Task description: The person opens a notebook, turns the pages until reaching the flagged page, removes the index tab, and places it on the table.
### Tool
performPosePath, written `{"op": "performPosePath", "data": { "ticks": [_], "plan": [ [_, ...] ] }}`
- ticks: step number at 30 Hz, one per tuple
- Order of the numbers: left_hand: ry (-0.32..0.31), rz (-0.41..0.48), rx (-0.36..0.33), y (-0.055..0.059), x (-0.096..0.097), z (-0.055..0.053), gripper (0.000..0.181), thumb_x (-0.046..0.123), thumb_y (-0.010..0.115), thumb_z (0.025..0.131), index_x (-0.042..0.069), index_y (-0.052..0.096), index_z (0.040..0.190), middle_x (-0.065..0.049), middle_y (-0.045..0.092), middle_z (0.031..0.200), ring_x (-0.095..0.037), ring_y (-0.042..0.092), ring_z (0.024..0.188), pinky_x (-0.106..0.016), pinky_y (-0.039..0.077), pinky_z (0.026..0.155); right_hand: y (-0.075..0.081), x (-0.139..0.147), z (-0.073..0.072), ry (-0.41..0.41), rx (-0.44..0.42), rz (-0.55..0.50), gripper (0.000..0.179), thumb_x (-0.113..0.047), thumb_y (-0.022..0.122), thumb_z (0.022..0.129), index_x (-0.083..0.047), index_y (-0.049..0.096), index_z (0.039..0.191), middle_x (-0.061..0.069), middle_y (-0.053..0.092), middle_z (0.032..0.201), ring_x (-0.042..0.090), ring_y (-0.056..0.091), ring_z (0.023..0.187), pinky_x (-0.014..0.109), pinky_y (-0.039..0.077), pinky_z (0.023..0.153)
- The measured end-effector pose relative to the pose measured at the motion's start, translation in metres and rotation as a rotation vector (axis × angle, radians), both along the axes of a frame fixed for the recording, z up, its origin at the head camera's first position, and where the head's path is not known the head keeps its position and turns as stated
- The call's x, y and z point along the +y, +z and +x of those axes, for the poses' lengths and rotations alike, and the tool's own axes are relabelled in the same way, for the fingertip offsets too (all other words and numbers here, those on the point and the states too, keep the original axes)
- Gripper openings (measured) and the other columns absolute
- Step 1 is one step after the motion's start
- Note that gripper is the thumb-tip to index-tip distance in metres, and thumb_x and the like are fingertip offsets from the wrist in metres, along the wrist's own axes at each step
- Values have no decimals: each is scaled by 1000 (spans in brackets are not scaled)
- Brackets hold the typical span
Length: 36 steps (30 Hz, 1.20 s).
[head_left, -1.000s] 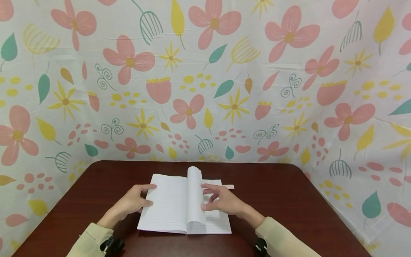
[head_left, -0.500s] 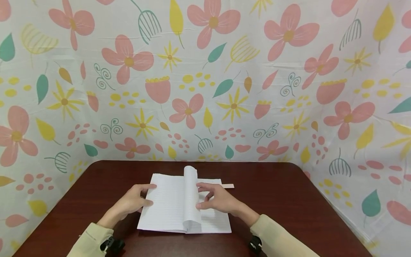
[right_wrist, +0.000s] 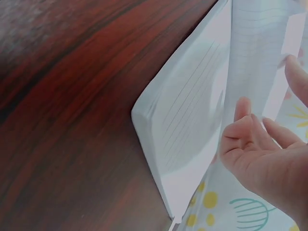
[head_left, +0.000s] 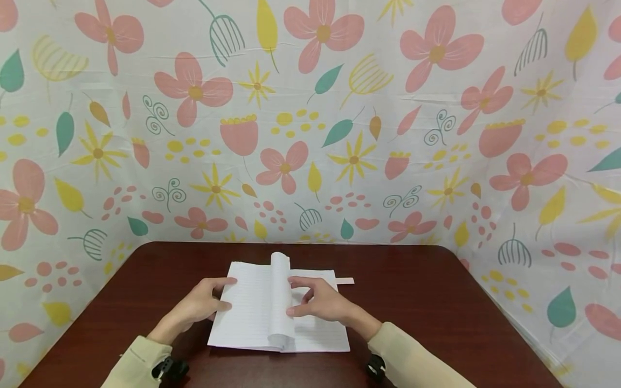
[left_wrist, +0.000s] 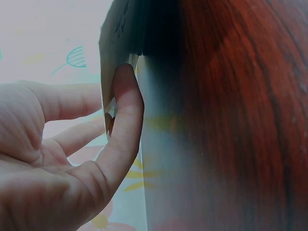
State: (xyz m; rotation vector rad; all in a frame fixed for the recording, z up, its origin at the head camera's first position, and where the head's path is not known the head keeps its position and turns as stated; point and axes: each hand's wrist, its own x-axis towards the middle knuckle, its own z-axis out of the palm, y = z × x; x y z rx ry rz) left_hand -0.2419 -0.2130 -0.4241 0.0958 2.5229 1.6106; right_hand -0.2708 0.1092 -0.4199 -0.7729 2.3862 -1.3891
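Note:
An open notebook (head_left: 245,312) with ruled white pages lies on the table, one page (head_left: 280,302) curled up along its middle. My left hand (head_left: 199,302) grips the notebook's left edge, with the thumb and a finger over the top of it. Seen from the left wrist, fingers of the left hand (left_wrist: 122,125) lie on both sides of the notebook cover (left_wrist: 118,43). At the curled page, my right hand (head_left: 322,300) holds it with thumb and index finger. In the right wrist view the other fingers of the right hand (right_wrist: 264,149) are bent.
A thin pale strip (head_left: 345,281) sticks out past the notebook's right side near its top. The dark reddish-brown table (head_left: 412,291) reaches back to a flower-patterned cloth (head_left: 310,161). Black wrist straps (head_left: 170,370) sit on the sleeves.
My right hand has moved left together with the curled page, which now stands left of the notebook's middle. The left hand has kept its place on the left edge.

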Motion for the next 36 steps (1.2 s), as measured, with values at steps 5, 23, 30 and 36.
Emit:
{"op": "performPosePath", "data": {
  "ticks": [5, 23, 30, 36],
  "plan": [
    [3, 8, -1, 0, 1, 0, 59, -13, 72, 89, -6, 57, 146, -24, 59, 119, -28, 70, 80, -46, 62, 63, 1, -4, 1, 4, -4, 4, 71, -19, 89, 87, -7, 59, 151, 8, 63, 140, 18, 59, 82, 29, 48, 66],
    [7, -5, -1, 3, 2, 1, 59, -12, 72, 89, -6, 57, 146, -22, 59, 118, -28, 70, 80, -46, 62, 64, 2, -20, 2, -27, -9, 18, 83, -23, 90, 86, -14, 50, 158, 12, 59, 142, 16, 59, 78, 29, 49, 68],
    [2, -6, -1, 3, 2, 1, 59, -12, 72, 90, -6, 57, 146, -21, 60, 116, -28, 70, 80, -46, 62, 64, 1, -28, 2, -42, -9, 42, 90, -27, 90, 85, -12, 44, 162, 16, 55, 146, 17, 59, 78, 31, 49, 67],
    [1, -3, 3, 2, 2, 1, 58, -12, 72, 90, -6, 57, 146, -22, 60, 117, -28, 70, 81, -46, 62, 64, -1, -32, 1, -23, -10, 57, 85, -29, 89, 86, -10, 49, 158, 13, 56, 147, 15, 61, 77, 30, 50, 68]
  ]
}}
